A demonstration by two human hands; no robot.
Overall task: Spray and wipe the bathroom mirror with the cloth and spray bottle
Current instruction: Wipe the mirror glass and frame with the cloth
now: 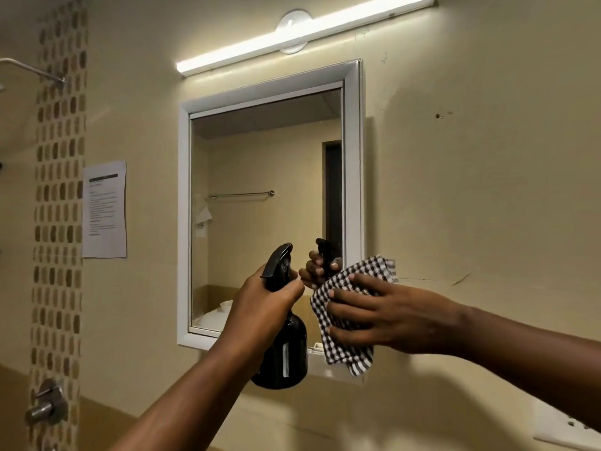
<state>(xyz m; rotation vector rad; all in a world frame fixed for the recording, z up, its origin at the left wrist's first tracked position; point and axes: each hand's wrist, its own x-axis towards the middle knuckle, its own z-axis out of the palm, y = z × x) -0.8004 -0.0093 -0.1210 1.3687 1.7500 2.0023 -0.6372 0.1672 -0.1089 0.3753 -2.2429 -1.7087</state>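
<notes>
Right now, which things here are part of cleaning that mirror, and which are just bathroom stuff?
Part of the job:
mirror, white-framed, on the wall
black spray bottle, in the left hand
checked cloth, pressed to the mirror's lower right corner by the right hand

Just there:
light bar above the mirror
printed notice on the wall
tap at lower left

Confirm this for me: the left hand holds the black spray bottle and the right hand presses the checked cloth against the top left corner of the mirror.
Not the top left. In the head view the right hand presses the checked cloth against the mirror's bottom right corner. The left hand does hold the black spray bottle.
</notes>
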